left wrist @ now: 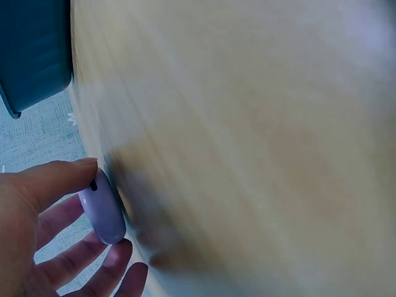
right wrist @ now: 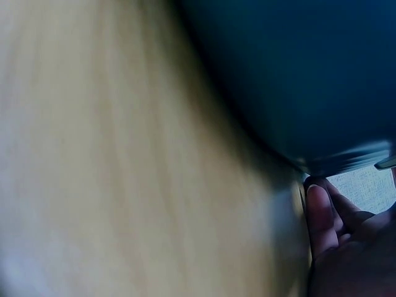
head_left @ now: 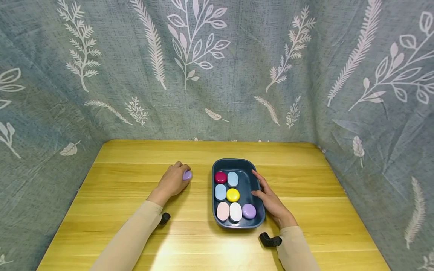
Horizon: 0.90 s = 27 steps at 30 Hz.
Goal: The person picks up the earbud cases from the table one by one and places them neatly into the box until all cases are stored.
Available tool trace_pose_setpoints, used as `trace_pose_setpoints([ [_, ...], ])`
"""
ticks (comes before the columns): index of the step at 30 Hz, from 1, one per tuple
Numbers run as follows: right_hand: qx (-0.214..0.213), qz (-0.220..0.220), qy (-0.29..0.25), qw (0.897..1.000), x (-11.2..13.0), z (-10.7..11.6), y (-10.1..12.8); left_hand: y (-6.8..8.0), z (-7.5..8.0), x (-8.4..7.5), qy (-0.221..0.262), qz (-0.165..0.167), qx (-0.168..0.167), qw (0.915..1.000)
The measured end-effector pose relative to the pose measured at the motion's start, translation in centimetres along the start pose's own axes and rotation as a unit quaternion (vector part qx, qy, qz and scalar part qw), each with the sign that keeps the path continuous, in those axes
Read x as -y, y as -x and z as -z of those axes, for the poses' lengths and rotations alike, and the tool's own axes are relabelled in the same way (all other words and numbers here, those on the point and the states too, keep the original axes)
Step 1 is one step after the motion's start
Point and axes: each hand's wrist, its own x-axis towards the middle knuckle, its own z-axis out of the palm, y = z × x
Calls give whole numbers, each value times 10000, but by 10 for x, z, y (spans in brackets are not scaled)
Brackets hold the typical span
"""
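My left hand (head_left: 173, 178) pinches a glossy, rounded purple piece (head_left: 187, 175) just above the wooden table, left of a dark blue tray (head_left: 217, 222). In the left wrist view the thumb lies on one side of the purple piece (left wrist: 105, 213) and the fingers on the other. My right hand (head_left: 272, 203) grips the tray's right wall, its thumb over the rim. The right wrist view shows curled fingers (right wrist: 320, 213) against the outer side. Inside the tray lie a crimson piece (head_left: 220, 177), a yellow one (head_left: 233, 195), a second purple one (head_left: 249, 211) and several pale oval ones.
The wooden table (head_left: 118, 169) reaches back to a grey-green leaf-patterned cloth (head_left: 203, 113), which also hangs at both sides. A black wrist device (head_left: 270, 239) sits at the right cuff, and another (head_left: 165, 218) at the left.
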Motion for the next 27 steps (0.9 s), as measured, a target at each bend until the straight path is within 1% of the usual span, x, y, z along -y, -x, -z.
trace_pose_setpoints([
  [7,23,-19,20,10000,-1,1,-2,3,2,1,-15,-52,-70,10000],
  [14,7,-70,154,9999,-1,3,-2,6,6,-3,37,-107,-32,9999],
  [27,0,-86,84,9999,-1,1,-1,12,17,-21,121,-320,-178,9993],
])
